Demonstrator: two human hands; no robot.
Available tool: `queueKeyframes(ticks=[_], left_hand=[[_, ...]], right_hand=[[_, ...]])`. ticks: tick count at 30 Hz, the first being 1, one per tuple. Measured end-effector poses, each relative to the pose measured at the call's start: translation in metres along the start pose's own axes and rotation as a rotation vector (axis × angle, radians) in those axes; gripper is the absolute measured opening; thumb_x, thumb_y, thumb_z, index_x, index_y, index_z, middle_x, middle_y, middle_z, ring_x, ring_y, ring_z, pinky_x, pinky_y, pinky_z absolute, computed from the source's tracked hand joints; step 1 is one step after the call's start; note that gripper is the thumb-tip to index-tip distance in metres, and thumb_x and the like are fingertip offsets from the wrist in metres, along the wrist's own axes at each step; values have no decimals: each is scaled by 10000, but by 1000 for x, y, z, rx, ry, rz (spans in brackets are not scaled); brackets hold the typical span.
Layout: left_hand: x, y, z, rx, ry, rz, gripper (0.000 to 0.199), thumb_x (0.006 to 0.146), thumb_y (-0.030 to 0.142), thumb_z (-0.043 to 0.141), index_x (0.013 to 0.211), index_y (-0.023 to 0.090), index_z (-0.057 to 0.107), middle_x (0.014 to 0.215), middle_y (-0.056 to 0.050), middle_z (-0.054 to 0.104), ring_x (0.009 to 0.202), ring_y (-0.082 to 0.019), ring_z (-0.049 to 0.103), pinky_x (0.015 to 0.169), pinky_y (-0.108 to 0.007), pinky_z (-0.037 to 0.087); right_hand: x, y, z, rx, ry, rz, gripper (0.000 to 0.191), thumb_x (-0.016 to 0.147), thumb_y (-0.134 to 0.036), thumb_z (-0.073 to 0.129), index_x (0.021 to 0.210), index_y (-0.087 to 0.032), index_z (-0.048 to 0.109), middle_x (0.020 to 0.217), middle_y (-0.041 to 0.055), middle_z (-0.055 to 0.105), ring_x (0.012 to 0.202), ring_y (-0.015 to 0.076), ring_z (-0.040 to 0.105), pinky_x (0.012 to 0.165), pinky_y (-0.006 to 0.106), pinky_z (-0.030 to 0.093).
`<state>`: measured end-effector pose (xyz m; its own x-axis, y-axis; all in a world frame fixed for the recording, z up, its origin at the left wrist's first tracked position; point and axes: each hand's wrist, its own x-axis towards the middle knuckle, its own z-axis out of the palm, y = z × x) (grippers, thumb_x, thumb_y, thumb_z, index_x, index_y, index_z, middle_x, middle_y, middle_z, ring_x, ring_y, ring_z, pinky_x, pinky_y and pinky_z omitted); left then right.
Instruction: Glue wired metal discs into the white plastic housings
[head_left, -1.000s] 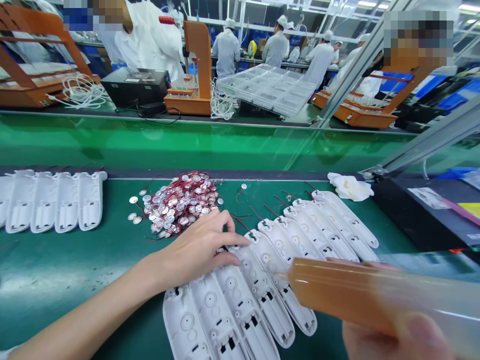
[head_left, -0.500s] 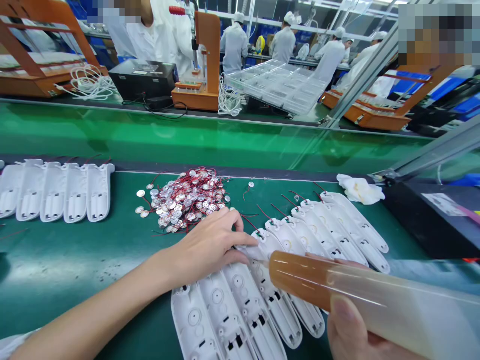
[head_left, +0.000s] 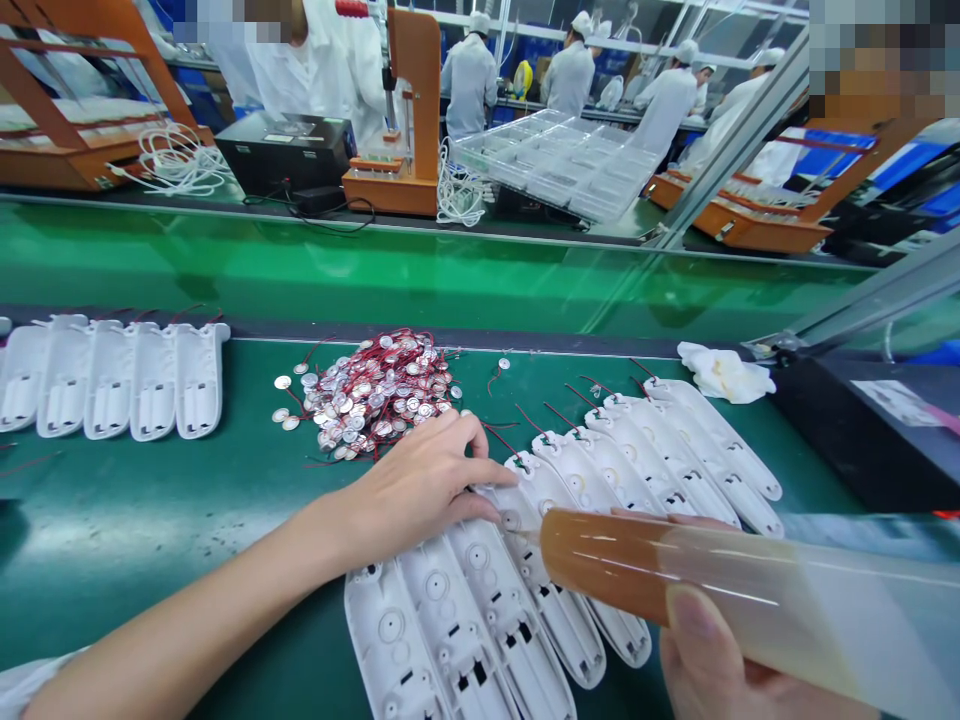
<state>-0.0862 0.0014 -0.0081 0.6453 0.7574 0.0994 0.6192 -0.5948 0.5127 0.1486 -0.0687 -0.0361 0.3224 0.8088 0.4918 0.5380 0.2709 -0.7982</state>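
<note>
White plastic shells (head_left: 465,610) lie side by side in a slanting row, several with red wires at their upper ends. My left hand (head_left: 439,465) rests over the upper ends of the middle shells, thumb and index finger reaching right; whether it pinches anything is hidden. My right hand (head_left: 712,650) is wrapped round a large translucent tube (head_left: 750,590) with an amber front part. The tube's thin nozzle points left, at a shell just below my left fingertips. Behind my left hand is a pile of silvery discs with red wires (head_left: 382,390).
More white shells (head_left: 154,385) stand in a row at the left. A crumpled white cloth (head_left: 726,373) and a black box (head_left: 862,430) are at the right. Beyond the green barrier (head_left: 315,270) are orange fixtures (head_left: 416,120), clear trays (head_left: 559,165) and people in white.
The view has shifted slightly. Both hands keep nearly the same pose, and the tube's nozzle still points at the same shell.
</note>
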Motion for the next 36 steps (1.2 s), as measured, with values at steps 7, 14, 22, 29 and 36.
queueKeyframes(ticks=[7, 14, 22, 29, 36], left_hand=[[-1, -1, 1, 2, 4, 3, 265, 831, 272, 604, 1095, 282, 610, 921, -33, 489, 842, -164, 446, 720, -302, 363], [0, 1, 0, 18, 1, 0, 257, 824, 276, 612, 1081, 280, 617, 917, -32, 493, 839, -163, 449, 718, -296, 366], [0, 2, 0, 13, -1, -13, 263, 816, 267, 625, 1079, 272, 619, 914, -30, 492, 848, -164, 457, 717, -295, 359], [0, 3, -1, -3, -11, -24, 274, 813, 257, 627, 1087, 271, 617, 916, -32, 490, 852, -165, 455, 720, -300, 360], [-1, 1, 0, 0, -15, -14, 278, 817, 260, 620, 1095, 274, 612, 923, -34, 493, 855, -169, 449, 729, -308, 365]], right_hand=[[17, -20, 4, 32, -67, -50, 282, 763, -412, 615, 902, -169, 579, 795, 80, 650, 630, 173, 609, 532, 262, 484], [15, -33, 11, 116, 12, 16, 278, 733, -347, 654, 926, -171, 557, 796, 82, 651, 654, 196, 614, 507, 281, 480], [18, -35, 16, 70, 18, -65, 271, 750, -388, 626, 902, -175, 558, 685, 51, 594, 638, 203, 598, 569, 331, 500], [17, -29, 12, 95, -52, 22, 346, 721, -438, 640, 920, -177, 529, 746, 82, 632, 690, 240, 621, 609, 385, 519], [16, -28, 9, 170, -15, 11, 290, 736, -356, 645, 940, -181, 538, 795, 93, 656, 677, 222, 636, 527, 311, 508]])
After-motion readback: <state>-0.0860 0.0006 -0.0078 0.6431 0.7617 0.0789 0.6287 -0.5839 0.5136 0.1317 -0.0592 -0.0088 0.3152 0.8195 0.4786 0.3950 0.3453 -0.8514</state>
